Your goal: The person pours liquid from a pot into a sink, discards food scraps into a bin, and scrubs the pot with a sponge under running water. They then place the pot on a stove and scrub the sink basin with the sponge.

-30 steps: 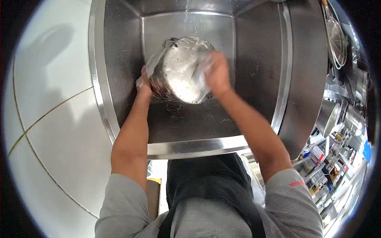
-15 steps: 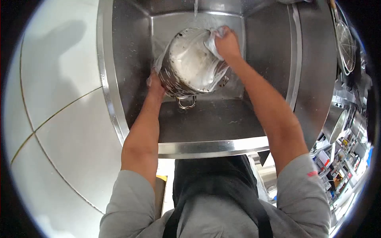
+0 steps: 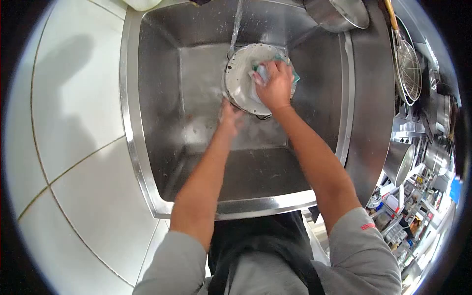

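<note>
A metal pot sits in the deep steel sink, its pale, dark-speckled round face towards the camera and partly covered with suds. My right hand presses a green and white cloth onto that face, fingers bent around it. At the pot's lower left edge is my left hand, blurred by motion; whether it grips the rim cannot be made out. Water runs down at the pot's upper left.
Another metal pot stands at the sink's upper right corner. A wire strainer lies farther right, near a hanging pan and crowded shelves. White tiles line the left side.
The pot has turned and sits farther up in the sink, its side now mostly hidden. My left hand has shifted to its lower edge; the right has moved to its face. The view shows more sink.
</note>
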`<state>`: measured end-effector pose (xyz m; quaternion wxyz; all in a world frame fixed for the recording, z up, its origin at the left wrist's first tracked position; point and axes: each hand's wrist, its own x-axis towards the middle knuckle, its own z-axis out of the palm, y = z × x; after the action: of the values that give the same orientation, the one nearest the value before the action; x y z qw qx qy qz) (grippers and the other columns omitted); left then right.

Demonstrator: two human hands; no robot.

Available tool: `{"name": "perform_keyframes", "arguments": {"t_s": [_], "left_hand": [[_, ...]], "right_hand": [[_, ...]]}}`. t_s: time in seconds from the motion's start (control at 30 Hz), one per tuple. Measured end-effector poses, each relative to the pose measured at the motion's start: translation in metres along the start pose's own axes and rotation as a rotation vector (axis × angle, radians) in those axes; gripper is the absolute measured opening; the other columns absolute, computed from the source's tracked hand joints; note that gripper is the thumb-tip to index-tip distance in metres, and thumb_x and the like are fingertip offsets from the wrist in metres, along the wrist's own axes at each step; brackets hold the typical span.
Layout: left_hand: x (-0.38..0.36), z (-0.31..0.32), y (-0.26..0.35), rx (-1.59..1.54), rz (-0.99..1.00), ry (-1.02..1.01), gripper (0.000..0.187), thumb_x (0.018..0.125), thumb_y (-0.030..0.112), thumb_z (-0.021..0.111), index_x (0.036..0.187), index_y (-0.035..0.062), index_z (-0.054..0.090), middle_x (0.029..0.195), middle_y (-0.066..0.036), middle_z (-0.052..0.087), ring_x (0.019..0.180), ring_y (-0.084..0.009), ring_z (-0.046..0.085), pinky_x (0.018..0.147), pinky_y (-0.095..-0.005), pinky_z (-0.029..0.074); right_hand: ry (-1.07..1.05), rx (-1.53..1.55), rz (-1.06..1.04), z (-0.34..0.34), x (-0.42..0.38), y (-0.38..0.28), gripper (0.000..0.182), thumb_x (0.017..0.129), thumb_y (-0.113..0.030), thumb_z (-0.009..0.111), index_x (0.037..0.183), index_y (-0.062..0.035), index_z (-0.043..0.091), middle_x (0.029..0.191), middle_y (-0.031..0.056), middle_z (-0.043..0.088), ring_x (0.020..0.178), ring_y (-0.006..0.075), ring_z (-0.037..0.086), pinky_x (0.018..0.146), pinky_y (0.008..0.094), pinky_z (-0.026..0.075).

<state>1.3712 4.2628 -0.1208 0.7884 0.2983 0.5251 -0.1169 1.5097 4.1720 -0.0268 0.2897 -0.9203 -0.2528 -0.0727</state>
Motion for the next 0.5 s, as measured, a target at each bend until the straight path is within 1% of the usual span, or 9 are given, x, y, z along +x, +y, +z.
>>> {"name": "perform_keyframes", "arguments": {"t_s": [0.07, 0.17, 0.2, 0.3, 0.33, 0.37, 0.43, 0.47, 0.5], "left_hand": [[-0.038, 0.035, 0.01, -0.436, -0.218, -0.068, 0.09, 0.093, 0.084, 0.031, 0.16, 0.0232, 0.028, 0.165, -0.006, 0.03, 0.142, -0.0316, 0.045, 0.114, -0.0653, 0.033], [-0.029, 0.042, 0.013, -0.823, -0.01, -0.436, 0.1, 0.089, 0.089, 0.028, 0.162, 0.021, 0.023, 0.166, -0.01, 0.027, 0.143, -0.0368, 0.043, 0.112, -0.0674, 0.034], [-0.026, 0.038, 0.012, -0.828, 0.063, -0.512, 0.107, 0.085, 0.093, 0.026, 0.162, 0.0187, 0.021, 0.167, -0.011, 0.024, 0.144, -0.0424, 0.04, 0.113, -0.0664, 0.034], [-0.052, 0.049, 0.033, -0.654, 0.052, -0.349, 0.107, 0.085, 0.094, 0.024, 0.162, 0.02, 0.021, 0.167, -0.011, 0.023, 0.146, -0.0445, 0.035, 0.117, -0.0645, 0.031], [-0.05, 0.048, 0.033, -0.605, 0.061, -0.419, 0.105, 0.087, 0.093, 0.02, 0.161, 0.0188, 0.023, 0.164, -0.009, 0.031, 0.145, -0.036, 0.04, 0.116, -0.0595, 0.033], [-0.048, 0.05, 0.033, -0.65, 0.048, -0.432, 0.105, 0.086, 0.093, 0.022, 0.162, 0.0199, 0.022, 0.165, -0.009, 0.028, 0.147, -0.0388, 0.036, 0.117, -0.0609, 0.03], [-0.045, 0.059, 0.036, -0.742, 0.026, -0.458, 0.104, 0.086, 0.092, 0.026, 0.162, 0.0221, 0.021, 0.168, -0.01, 0.023, 0.149, -0.0446, 0.029, 0.12, -0.0637, 0.025], [-0.042, 0.063, 0.035, -0.752, 0.056, -0.419, 0.1, 0.088, 0.09, 0.028, 0.162, 0.0232, 0.023, 0.166, -0.007, 0.027, 0.147, -0.041, 0.035, 0.117, -0.0652, 0.03], [-0.036, 0.061, 0.032, -0.755, 0.107, -0.461, 0.097, 0.089, 0.089, 0.028, 0.161, 0.0235, 0.025, 0.165, -0.007, 0.03, 0.147, -0.0389, 0.037, 0.117, -0.0649, 0.031]], "right_hand": [[0.065, -0.031, -0.001, 0.023, 0.021, -0.013, 0.036, 0.078, -0.033, 0.082, 0.106, -0.0145, 0.072, 0.109, 0.0131, 0.06, 0.109, 0.0376, 0.054, 0.096, 0.0514, 0.041], [-0.212, 0.139, -0.232, 0.022, 0.015, -0.031, 0.038, 0.074, -0.03, 0.082, 0.106, -0.0131, 0.071, 0.112, 0.0133, 0.06, 0.108, 0.0377, 0.054, 0.095, 0.051, 0.042], [-0.283, 0.149, -0.264, 0.016, 0.004, -0.021, 0.04, 0.073, -0.028, 0.082, 0.108, -0.0122, 0.07, 0.114, 0.0145, 0.06, 0.11, 0.0383, 0.054, 0.098, 0.051, 0.042], [-0.164, -0.051, -0.043, -0.015, -0.006, 0.017, 0.041, 0.075, -0.027, 0.081, 0.111, -0.0106, 0.069, 0.115, 0.0173, 0.061, 0.115, 0.0389, 0.054, 0.101, 0.0516, 0.041], [-0.073, -0.105, -0.028, -0.005, 0.008, 0.026, 0.042, 0.076, -0.026, 0.08, 0.113, -0.0098, 0.067, 0.116, 0.019, 0.062, 0.118, 0.0394, 0.054, 0.102, 0.0522, 0.04], [0.022, -0.161, -0.005, 0.01, 0.03, 0.036, 0.043, 0.078, -0.026, 0.079, 0.115, -0.009, 0.066, 0.117, 0.0207, 0.063, 0.121, 0.0399, 0.054, 0.104, 0.0529, 0.04], [-0.12, 0.051, 0.179, 0.027, 0.08, 0.006, 0.042, 0.081, -0.025, 0.076, 0.117, -0.0074, 0.064, 0.125, 0.0218, 0.062, 0.128, 0.0406, 0.051, 0.107, 0.0544, 0.038], [-0.087, -0.037, 0.015, 0.046, 0.091, -0.013, 0.043, 0.082, -0.026, 0.075, 0.12, -0.0072, 0.063, 0.131, 0.0221, 0.059, 0.132, 0.041, 0.048, 0.112, 0.0548, 0.035], [-0.061, -0.127, -0.145, 0.062, 0.09, -0.028, 0.045, 0.084, -0.026, 0.074, 0.122, -0.0069, 0.063, 0.137, 0.0223, 0.057, 0.137, 0.0413, 0.046, 0.116, 0.0553, 0.032]]}}
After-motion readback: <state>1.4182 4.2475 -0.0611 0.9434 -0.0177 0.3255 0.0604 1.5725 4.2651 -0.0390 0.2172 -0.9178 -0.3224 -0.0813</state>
